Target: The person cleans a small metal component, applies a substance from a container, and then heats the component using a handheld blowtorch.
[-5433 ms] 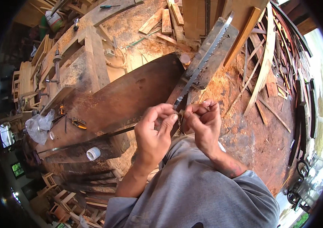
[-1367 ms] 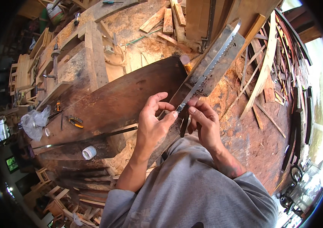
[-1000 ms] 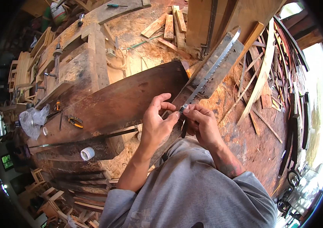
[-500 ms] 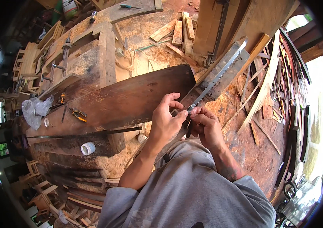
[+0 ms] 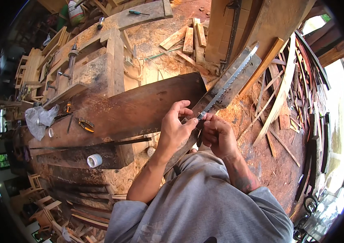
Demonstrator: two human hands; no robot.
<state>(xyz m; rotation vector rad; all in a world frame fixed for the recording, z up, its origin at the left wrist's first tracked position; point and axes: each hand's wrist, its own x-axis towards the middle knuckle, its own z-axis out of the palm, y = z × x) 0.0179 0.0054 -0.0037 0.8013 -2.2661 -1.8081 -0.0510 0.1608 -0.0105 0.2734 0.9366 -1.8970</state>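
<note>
A long toothed saw blade [image 5: 229, 82] slants away from me to the upper right, over a worn board [image 5: 240, 69]. My left hand [image 5: 176, 128] is at its near end, thumb pressed there and index finger raised and bent. On the other side, my right hand [image 5: 221, 137] is closed, its thumb and forefinger pinching the same end. Something small and pale shows between the fingertips, too small to name. Left of my hands lies a wide dark plank [image 5: 139, 106] with black-and-yellow pliers [image 5: 85, 125] on it.
A white open jar [image 5: 94, 160] stands on a dark timber at the left, near a clear plastic bag [image 5: 40, 120]. A wooden workbench [image 5: 114, 60] stands beyond the plank. Offcuts [image 5: 188, 40] lie in sawdust at the back; long wood strips [image 5: 279, 99] are heaped at the right.
The blade's far end has dropped slightly and shifted a little left. My right fingers have shifted slightly at the near end, while my left hand has hardly moved.
</note>
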